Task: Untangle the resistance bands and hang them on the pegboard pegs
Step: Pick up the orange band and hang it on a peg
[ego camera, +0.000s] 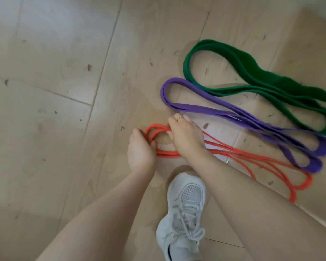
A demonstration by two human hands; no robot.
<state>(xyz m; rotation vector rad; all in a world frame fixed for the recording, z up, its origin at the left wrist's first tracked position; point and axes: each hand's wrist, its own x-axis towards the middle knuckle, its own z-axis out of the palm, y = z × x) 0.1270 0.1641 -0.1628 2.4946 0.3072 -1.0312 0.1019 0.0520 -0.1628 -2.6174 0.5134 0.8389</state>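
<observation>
3 bands: 2 hands [139, 149] [184, 136] grip the red band [252, 153]; purple band [224, 113], green band [252, 76] lie beside.

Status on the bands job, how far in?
Early. Done: the wide green band and flat purple band lie separate on the wooden floor. In hand: left hand and right hand grip the thin red band. Left: hanging all three; no pegboard in view.
</observation>
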